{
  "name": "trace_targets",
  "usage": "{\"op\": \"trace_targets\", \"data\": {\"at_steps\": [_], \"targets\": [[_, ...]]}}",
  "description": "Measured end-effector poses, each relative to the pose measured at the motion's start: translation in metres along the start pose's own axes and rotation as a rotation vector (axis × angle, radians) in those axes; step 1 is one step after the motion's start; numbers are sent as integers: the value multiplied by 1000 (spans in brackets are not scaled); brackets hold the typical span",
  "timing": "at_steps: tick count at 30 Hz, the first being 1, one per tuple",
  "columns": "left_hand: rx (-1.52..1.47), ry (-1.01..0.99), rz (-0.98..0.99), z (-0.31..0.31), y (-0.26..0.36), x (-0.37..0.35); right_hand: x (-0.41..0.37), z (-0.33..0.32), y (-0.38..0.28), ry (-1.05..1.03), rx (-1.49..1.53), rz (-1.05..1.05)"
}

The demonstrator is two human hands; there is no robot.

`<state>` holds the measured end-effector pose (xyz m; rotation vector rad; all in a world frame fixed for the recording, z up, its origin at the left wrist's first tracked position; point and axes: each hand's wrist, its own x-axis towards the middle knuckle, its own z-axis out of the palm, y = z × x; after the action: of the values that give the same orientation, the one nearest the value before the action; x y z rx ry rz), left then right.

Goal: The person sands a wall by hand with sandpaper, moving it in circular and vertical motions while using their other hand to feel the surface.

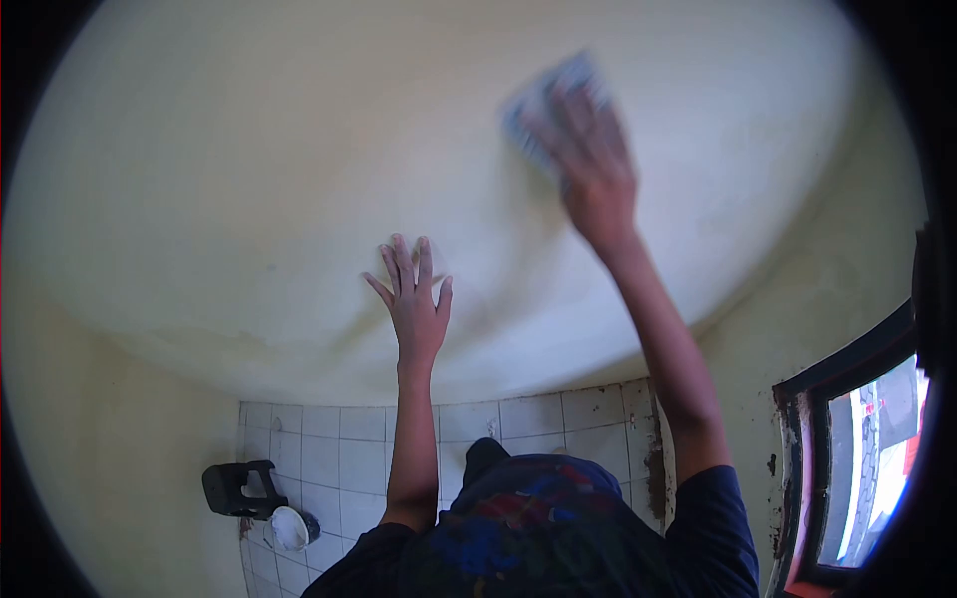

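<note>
A pale painted wall fills most of the view. My left hand lies against it with fingers spread, holding nothing. Higher up and to the right, my right hand presses a sandpaper sheet to the wall under its fingers. The sheet is grey-white with bluish marks on its back, and both it and the hand are blurred by motion. Pale dust shows on the fingers of both hands.
White floor tiles lie below. A black plastic stool stands at the lower left, with a small bucket of white material beside it. A dark-framed window is at the lower right.
</note>
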<state>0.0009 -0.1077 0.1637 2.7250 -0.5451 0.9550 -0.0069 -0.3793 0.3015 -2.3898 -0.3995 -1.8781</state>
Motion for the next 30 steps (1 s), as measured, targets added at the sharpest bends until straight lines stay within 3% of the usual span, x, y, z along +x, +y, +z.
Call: {"op": "trace_targets", "data": {"at_steps": [3,5,9,11,13,19,21,22,24,27,30], "targets": [[-24,52,-3,-1,-19,-2,63,-10,-5,320,104,191],[-99,64,-48,-2,-31,-5,50,12,-30,303,84,227],[-315,142,-179,0,-66,-17,-102,64,-114,-284,183,-1],[-372,150,-238,-4,-73,-21,-160,76,-121,-315,126,-1],[-418,164,-277,-3,-79,-21,-153,75,-109,-326,185,18],[-432,70,-152,2,-51,-40,18,59,-85,212,97,73],[-397,-132,-14,-1,-49,-48,24,66,-97,249,108,129],[-407,-138,-8,0,-51,-51,27,69,-104,304,111,190],[-415,-135,-21,-1,-61,-56,-34,90,-126,247,104,282],[-438,-124,-42,-7,-80,-59,-198,119,-162,-116,55,304],[-456,-96,-71,-9,-95,-56,-237,116,-179,-225,16,384]]}}
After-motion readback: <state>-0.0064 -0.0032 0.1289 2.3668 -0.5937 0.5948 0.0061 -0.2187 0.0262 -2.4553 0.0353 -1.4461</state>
